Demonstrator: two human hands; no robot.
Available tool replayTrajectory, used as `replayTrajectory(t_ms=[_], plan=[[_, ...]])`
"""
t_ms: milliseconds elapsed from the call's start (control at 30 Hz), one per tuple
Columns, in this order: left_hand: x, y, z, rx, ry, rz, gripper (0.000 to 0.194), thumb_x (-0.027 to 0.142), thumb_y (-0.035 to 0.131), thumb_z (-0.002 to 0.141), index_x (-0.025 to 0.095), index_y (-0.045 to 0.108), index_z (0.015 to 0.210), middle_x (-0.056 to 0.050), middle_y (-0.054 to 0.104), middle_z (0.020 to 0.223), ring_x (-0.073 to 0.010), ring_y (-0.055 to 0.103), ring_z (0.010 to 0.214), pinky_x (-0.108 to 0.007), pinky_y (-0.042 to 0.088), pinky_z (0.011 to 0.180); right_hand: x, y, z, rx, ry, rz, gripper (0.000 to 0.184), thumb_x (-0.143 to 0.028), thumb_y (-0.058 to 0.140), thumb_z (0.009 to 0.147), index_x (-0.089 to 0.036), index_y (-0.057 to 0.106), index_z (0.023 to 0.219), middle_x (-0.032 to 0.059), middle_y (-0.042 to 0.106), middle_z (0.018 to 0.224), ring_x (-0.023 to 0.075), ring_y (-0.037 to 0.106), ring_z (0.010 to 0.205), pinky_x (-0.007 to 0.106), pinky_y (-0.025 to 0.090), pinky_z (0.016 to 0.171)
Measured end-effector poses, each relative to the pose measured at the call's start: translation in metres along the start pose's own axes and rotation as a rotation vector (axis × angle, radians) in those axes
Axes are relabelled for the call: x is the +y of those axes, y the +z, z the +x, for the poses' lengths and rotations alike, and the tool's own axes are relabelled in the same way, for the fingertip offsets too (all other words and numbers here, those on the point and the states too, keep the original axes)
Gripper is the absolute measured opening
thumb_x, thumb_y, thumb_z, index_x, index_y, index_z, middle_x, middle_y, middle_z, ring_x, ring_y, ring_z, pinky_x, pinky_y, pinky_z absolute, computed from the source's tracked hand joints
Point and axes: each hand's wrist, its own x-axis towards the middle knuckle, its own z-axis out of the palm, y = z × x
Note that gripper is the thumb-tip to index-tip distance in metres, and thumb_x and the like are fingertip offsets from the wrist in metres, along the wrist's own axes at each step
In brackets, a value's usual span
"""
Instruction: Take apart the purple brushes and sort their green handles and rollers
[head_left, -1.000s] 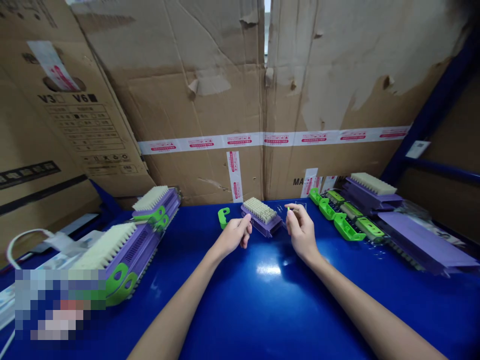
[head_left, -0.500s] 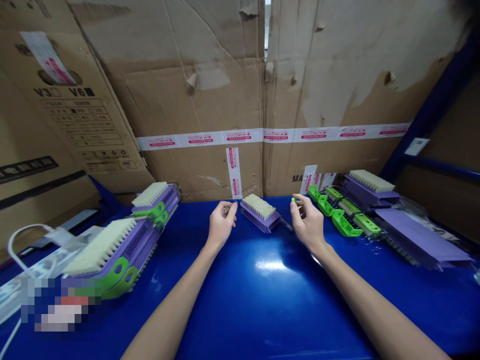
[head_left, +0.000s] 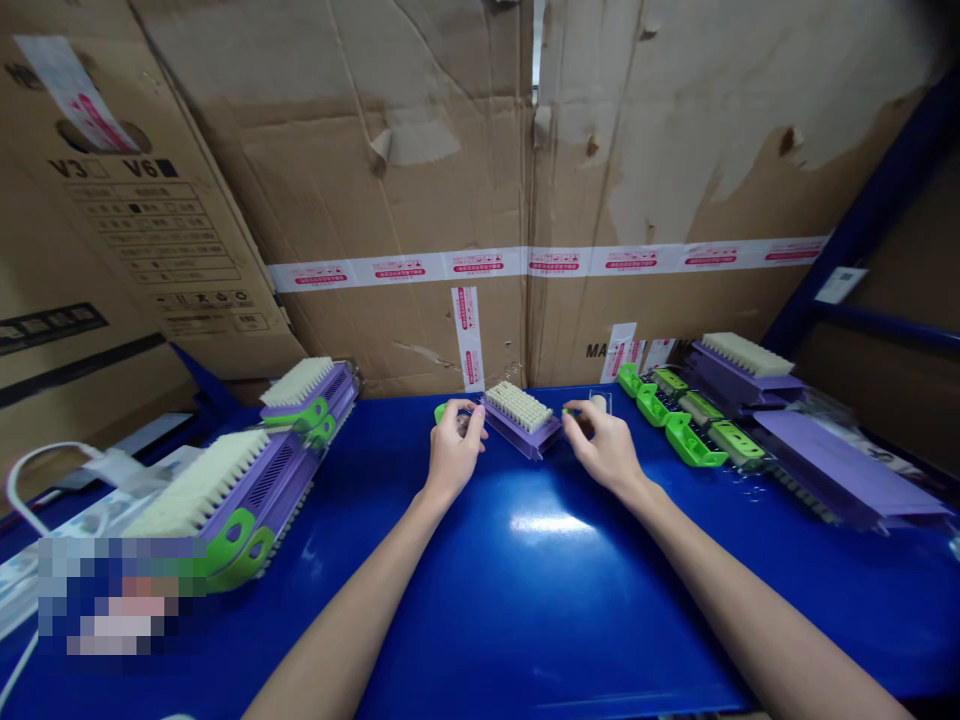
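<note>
Bristles [head_left: 519,405] tuft boxy purple base [head_left: 531,442].

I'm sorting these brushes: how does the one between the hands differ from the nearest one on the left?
The middle brush shows no green loops; the left brush has green loops at its near end. The left brush looks larger in view, lying nearer the camera; the middle brush looks smaller. Both have purple bodies and pale bristles.

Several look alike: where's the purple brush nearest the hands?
In the head view, the purple brush sits centre-back on the blue table, between left hand and right hand.
</note>
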Motion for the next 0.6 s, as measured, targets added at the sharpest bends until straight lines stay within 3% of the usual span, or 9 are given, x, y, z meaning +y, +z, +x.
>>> replayTrajectory(t_ms=[133, 267, 367, 467, 600], plan=[[0.001, 0.008, -0.005, -0.075, -0.037, -0.032, 0.035, 0.051, 0.045, 0.087, 0.019, 0.045, 0.099, -0.001, 0.063, 0.069, -0.0135, 0.063, 0.054, -0.021, 0.046, 0.046, -0.013, 0.007, -0.008, -0.225, -0.144, 0.121, 0.022, -0.033, 0.047, 0.087, -0.02, 0.062, 0.098, 0.0035, 0.069, 0.082, 0.0166, 0.063, 0.07, 0.027, 0.045, 0.063], [-0.002, 0.012, -0.006, -0.109, -0.09, -0.08, 0.036, 0.052, 0.044, 0.087, 0.02, 0.041, 0.102, -0.008, 0.066, 0.087, -0.0187, 0.068, 0.071, -0.027, 0.052, 0.052, -0.028, 0.016, -0.012, -0.27, -0.222, 0.266, 0.023, -0.031, 0.05, 0.087, -0.02, 0.061, 0.103, 0.0053, 0.07, 0.095, 0.0172, 0.065, 0.083, 0.028, 0.049, 0.075], [-0.003, 0.012, -0.005, -0.072, -0.06, -0.085, 0.031, 0.049, 0.042, 0.089, 0.02, 0.042, 0.101, -0.011, 0.065, 0.097, -0.0204, 0.068, 0.083, -0.032, 0.055, 0.063, -0.035, 0.02, -0.013, -0.304, -0.247, 0.338, 0.025, -0.031, 0.053, 0.086, -0.02, 0.061, 0.107, 0.0055, 0.069, 0.102, 0.0173, 0.065, 0.091, 0.029, 0.049, 0.082], [-0.002, 0.01, -0.006, 0.001, 0.043, -0.005, 0.023, 0.042, 0.042, 0.091, 0.02, 0.043, 0.099, -0.012, 0.065, 0.103, -0.0208, 0.065, 0.095, -0.037, 0.051, 0.081, -0.037, 0.022, -0.013, -0.274, -0.233, 0.336, 0.026, -0.033, 0.053, 0.086, -0.02, 0.062, 0.107, 0.0059, 0.069, 0.103, 0.0183, 0.065, 0.093, 0.031, 0.05, 0.083], [0.003, 0.01, -0.011, 0.005, 0.172, 0.129, 0.018, 0.036, 0.042, 0.092, 0.021, 0.044, 0.102, -0.009, 0.065, 0.105, -0.0208, 0.061, 0.103, -0.038, 0.046, 0.089, -0.032, 0.019, -0.015, -0.096, -0.206, 0.271, 0.025, -0.033, 0.052, 0.086, -0.02, 0.064, 0.104, 0.0075, 0.07, 0.099, 0.0194, 0.066, 0.087, 0.033, 0.052, 0.08]])
